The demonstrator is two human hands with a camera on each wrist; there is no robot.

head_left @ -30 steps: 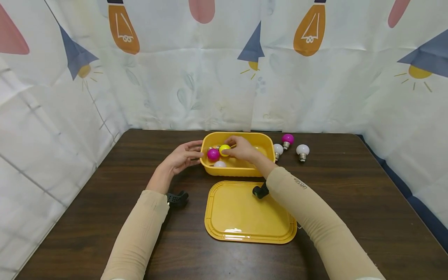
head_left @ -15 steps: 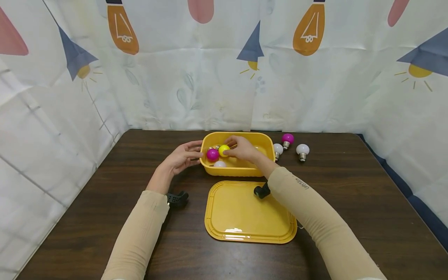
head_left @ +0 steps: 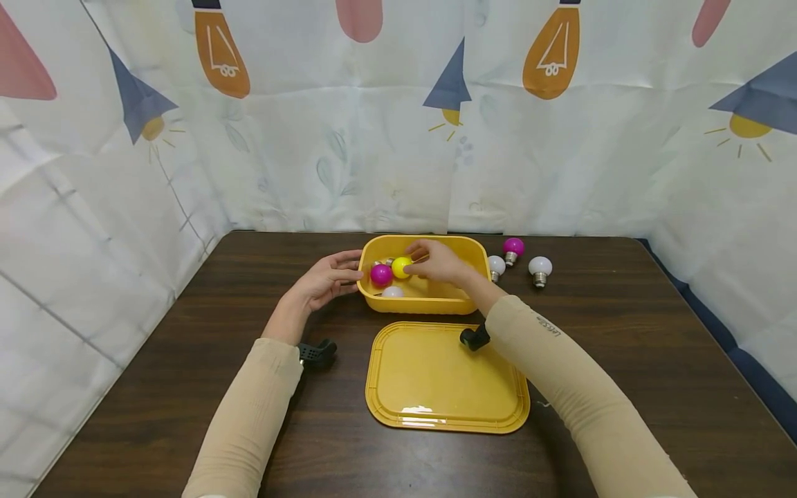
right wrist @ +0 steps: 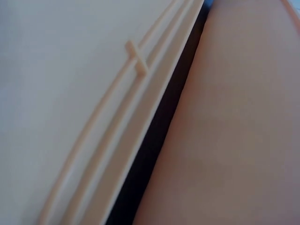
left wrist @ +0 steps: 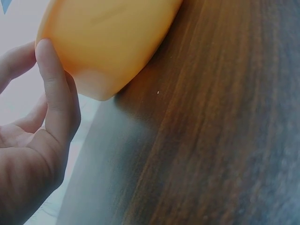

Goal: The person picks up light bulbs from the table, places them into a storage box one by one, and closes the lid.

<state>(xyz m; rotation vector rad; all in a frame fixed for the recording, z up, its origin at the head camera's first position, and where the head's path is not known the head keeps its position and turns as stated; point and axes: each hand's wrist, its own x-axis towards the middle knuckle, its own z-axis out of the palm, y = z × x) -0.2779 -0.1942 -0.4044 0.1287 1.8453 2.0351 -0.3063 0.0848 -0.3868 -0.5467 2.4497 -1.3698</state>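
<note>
With the right hand (head_left: 438,263) pinching the yellow bulb (head_left: 401,267) inside the tub (head_left: 476,257), a loose grip could drop it onto the pink bulb (head_left: 380,274) just left, while the left hand (head_left: 324,279), fingers straight, steadies the tub's wall.

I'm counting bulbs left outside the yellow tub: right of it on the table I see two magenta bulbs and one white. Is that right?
Not quite. The head view shows one magenta bulb and two white bulbs on the table right of the yellow tub.
</note>
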